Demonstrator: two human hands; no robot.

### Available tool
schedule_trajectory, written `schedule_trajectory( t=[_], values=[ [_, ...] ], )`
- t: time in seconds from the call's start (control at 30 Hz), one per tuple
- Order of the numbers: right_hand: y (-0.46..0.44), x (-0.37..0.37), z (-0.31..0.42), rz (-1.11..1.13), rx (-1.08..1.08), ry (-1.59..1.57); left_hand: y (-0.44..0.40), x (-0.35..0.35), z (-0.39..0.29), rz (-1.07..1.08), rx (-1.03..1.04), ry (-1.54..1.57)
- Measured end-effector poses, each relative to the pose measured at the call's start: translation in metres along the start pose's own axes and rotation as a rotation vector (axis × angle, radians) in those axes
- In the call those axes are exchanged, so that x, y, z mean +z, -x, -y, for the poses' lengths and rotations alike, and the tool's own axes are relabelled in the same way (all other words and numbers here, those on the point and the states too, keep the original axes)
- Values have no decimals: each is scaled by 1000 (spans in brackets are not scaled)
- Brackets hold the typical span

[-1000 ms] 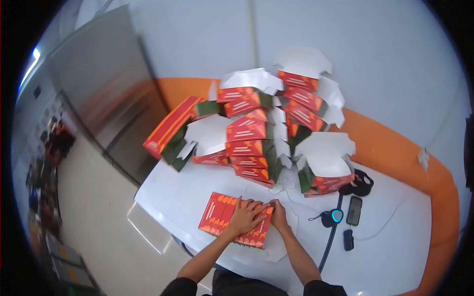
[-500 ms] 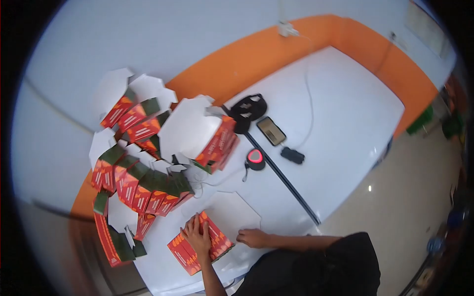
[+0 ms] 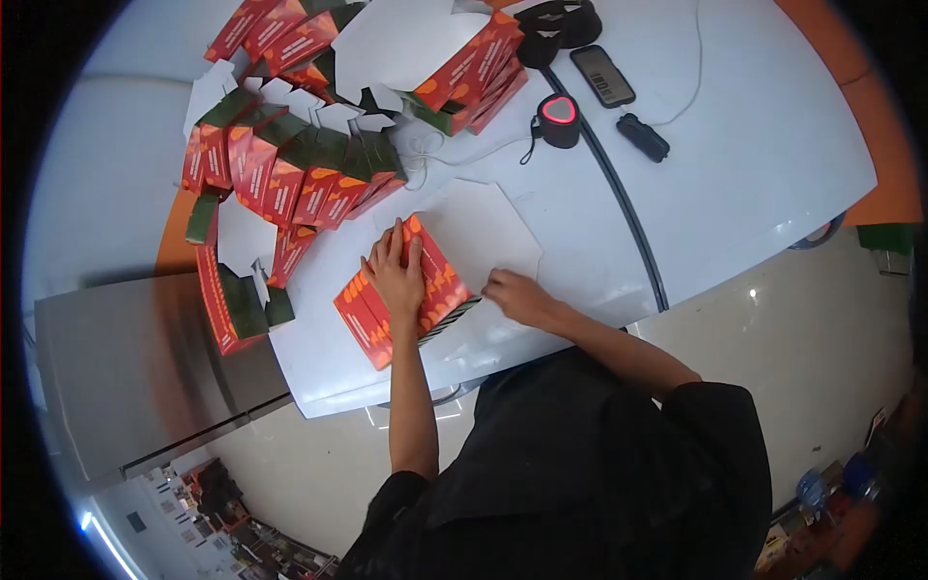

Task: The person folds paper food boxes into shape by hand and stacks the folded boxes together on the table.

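Observation:
A red and orange carton [image 3: 362,324] lies on the white table, its dark green edge facing me and a large white lid flap [image 3: 488,227] spread out behind it. My left hand [image 3: 397,280] rests on the carton's top with fingers stretched out over the printed face. Close to the carton's right corner, beside the flap, is my right hand [image 3: 520,298]. Its fingers are curled together; whatever they may pinch is hidden.
Several folded red cartons [image 3: 290,179] with green sides and white flaps are piled at the left. Further back are a round black device with a red light [image 3: 559,111], a phone [image 3: 602,75], a black cap [image 3: 541,29] and cables. A dark strip [image 3: 623,198] crosses the table.
My view has tilted down, so the table and cartons appear higher and more floor shows. My left hand stays on the carton, and my right hand stays by its corner.

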State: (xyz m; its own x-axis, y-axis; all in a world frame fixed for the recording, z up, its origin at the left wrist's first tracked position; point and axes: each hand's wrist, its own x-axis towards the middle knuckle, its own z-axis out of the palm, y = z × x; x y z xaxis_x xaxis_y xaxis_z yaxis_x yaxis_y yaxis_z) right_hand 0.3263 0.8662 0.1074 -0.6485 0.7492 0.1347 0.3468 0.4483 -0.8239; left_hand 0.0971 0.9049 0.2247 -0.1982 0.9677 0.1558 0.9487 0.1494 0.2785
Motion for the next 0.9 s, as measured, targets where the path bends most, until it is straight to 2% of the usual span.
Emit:
schedule_trajectory(
  t=[0.07,0.17,0.2,0.27,0.3,0.33,0.43,0.47,0.57,0.6,0.73,0.83,0.9],
  values=[
    [-8,-21,-9,-155,11,-116,-6,11,0,-54,-98,-5],
    [-19,-54,-5,-353,75,-393,-1,-8,-9,133,-276,25],
    [-20,-66,-1,-290,73,-496,0,-24,-16,232,-285,-90],
    [-27,-64,6,-313,98,-567,6,-22,17,284,-176,102],
    [-30,-62,9,-330,112,-603,3,-34,11,311,-116,196],
    [-35,-66,8,-313,93,-578,3,-50,6,450,-227,224],
    [-49,-71,2,-308,159,-587,1,-35,32,294,-199,625],
    [-52,-69,-1,-319,140,-584,-5,-24,45,212,-50,680],
    [-60,-57,-7,-347,112,-608,-31,8,68,185,90,941],
    [-61,-53,-8,-355,126,-631,-31,15,67,244,101,893],
    [-60,-40,1,-415,242,-810,-17,40,67,341,-210,1400],
    [-62,-29,2,-452,229,-919,-15,51,73,305,-274,1435],
    [-63,-29,2,-460,232,-933,-16,53,69,276,-245,1445]
  ],
)
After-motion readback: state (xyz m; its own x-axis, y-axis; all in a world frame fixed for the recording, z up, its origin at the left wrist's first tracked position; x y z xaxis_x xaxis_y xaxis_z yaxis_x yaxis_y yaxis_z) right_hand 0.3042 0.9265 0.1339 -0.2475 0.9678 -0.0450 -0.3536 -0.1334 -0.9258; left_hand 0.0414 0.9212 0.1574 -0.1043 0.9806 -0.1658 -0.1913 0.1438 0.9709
